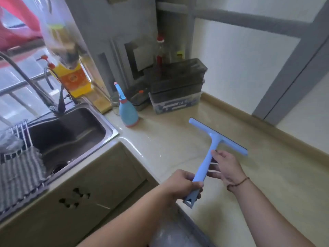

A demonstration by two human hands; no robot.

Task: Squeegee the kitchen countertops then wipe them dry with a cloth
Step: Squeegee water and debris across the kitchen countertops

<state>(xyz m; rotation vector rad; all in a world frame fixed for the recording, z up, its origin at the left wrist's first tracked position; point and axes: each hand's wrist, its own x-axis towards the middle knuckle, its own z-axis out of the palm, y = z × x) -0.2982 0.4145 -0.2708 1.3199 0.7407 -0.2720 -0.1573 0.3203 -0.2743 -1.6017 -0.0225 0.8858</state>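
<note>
Our left hand (185, 182) closes round the squeegee (211, 150) handle above the counter (169, 139); our right hand (225, 166) pinches it higher. Sweeping far could knock the spray bottle (128, 111) over, we judge.

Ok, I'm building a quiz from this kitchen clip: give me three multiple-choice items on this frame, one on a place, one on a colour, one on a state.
1. Where does the spray bottle stand?
A. In the sink
B. On the countertop, right of the sink
C. On the floor

2. What colour is the squeegee?
A. Light blue
B. Red
C. Green

3. How is the squeegee held?
A. It lies alone on the counter
B. By the right hand only
C. The left hand grips its handle, and the right hand touches it higher up

Answers:
1 B: it stands on the counter just past the sink's right rim.
2 A: handle and blade holder are pale blue.
3 C: both hands are on the handle.
</note>
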